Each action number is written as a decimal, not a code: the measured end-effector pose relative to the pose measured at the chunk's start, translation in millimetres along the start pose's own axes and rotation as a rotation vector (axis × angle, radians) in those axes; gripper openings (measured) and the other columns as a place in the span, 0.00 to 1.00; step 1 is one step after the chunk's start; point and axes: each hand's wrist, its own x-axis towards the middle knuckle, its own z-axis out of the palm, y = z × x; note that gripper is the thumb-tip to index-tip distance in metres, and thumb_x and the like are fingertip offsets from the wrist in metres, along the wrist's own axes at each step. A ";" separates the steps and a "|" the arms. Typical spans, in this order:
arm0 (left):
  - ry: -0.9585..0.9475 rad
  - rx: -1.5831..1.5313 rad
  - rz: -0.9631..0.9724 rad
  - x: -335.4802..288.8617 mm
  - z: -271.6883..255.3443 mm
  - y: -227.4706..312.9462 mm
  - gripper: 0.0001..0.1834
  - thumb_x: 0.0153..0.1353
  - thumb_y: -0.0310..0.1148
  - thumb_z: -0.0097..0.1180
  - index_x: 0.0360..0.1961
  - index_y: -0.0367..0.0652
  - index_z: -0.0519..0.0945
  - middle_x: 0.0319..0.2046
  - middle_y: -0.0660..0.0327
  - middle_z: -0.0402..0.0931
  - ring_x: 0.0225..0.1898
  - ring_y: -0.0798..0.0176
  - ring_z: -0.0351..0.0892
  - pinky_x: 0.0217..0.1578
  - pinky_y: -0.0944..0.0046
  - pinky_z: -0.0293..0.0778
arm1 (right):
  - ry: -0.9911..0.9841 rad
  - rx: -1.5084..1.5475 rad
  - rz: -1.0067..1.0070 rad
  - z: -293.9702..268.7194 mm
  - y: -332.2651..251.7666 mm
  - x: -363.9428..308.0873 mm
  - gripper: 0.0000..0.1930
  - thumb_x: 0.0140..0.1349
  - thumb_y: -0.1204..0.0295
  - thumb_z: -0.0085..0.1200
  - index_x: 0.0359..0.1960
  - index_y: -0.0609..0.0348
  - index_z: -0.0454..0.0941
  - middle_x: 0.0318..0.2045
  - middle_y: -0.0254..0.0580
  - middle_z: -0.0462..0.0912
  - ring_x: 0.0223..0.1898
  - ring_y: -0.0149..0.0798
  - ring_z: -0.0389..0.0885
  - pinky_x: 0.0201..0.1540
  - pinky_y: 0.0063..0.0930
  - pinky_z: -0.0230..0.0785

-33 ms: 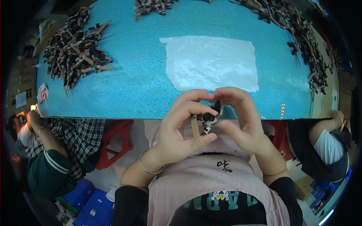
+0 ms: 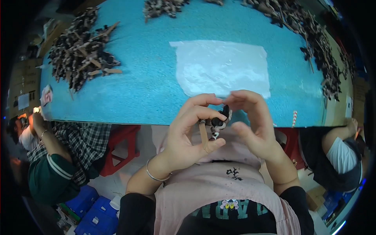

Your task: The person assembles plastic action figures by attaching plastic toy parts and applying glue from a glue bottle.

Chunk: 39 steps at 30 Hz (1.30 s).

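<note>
Between the thumb and fingers of my left hand [image 2: 192, 127] is a small figurine [image 2: 218, 122], black and pale pink with a striped black-and-white lower part. A flat wooden stick [image 2: 203, 134] runs alongside it, also within the left hand's grip. My right hand [image 2: 256, 123] curves around the figurine's right side, its thumb apart from the fingers. Its fingertips come close to the figurine's top; I cannot tell whether they touch. Both hands are just in front of the table's near edge.
A translucent plastic sheet [image 2: 223, 68] lies on the blue tabletop [image 2: 145, 82]. Heaped figurines and wooden sticks [image 2: 80, 55] are at left, with another pile [image 2: 321, 55] at right and a smaller one [image 2: 164, 8] at the back. A striped straw [image 2: 294, 118] is near the edge. People sit on both sides.
My right thumb has drawn slightly away from the figurine, widening the gap. The left hand keeps its hold. The whole view has shifted a little.
</note>
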 end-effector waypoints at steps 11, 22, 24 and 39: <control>0.438 0.559 0.070 9.5 -88.3 3.9 0.18 0.47 0.27 0.65 0.41 0.41 0.78 0.54 0.53 0.67 0.59 0.55 0.64 0.58 0.57 0.61 | 0.137 -0.172 0.124 -4.9 38.3 -9.0 0.03 0.60 0.78 0.51 0.33 0.65 0.76 0.24 0.38 0.75 0.25 0.30 0.71 0.29 0.24 0.63; 0.962 0.651 0.233 60.5 -232.0 17.0 0.17 0.52 0.30 0.66 0.41 0.37 0.77 0.52 0.56 0.69 0.52 0.60 0.69 0.51 0.63 0.68 | 0.073 -0.415 -0.140 2.4 29.2 6.6 0.04 0.50 0.82 0.53 0.28 0.61 0.77 0.20 0.45 0.74 0.21 0.46 0.73 0.24 0.36 0.61; 1.031 0.823 0.260 68.6 -252.3 16.9 0.16 0.52 0.31 0.66 0.41 0.38 0.78 0.50 0.55 0.70 0.51 0.58 0.70 0.50 0.61 0.68 | 0.071 -0.423 -0.145 1.4 29.9 5.3 0.04 0.50 0.82 0.53 0.28 0.60 0.77 0.20 0.44 0.74 0.21 0.46 0.73 0.24 0.36 0.61; 0.699 1.513 0.186 63.5 -200.8 20.7 0.29 0.57 0.34 0.54 0.61 0.41 0.67 0.61 0.47 0.62 0.66 0.42 0.53 0.65 0.43 0.44 | 0.066 -0.453 -0.207 2.1 38.1 -1.9 0.04 0.53 0.79 0.55 0.32 0.59 0.79 0.24 0.45 0.78 0.27 0.50 0.77 0.29 0.39 0.68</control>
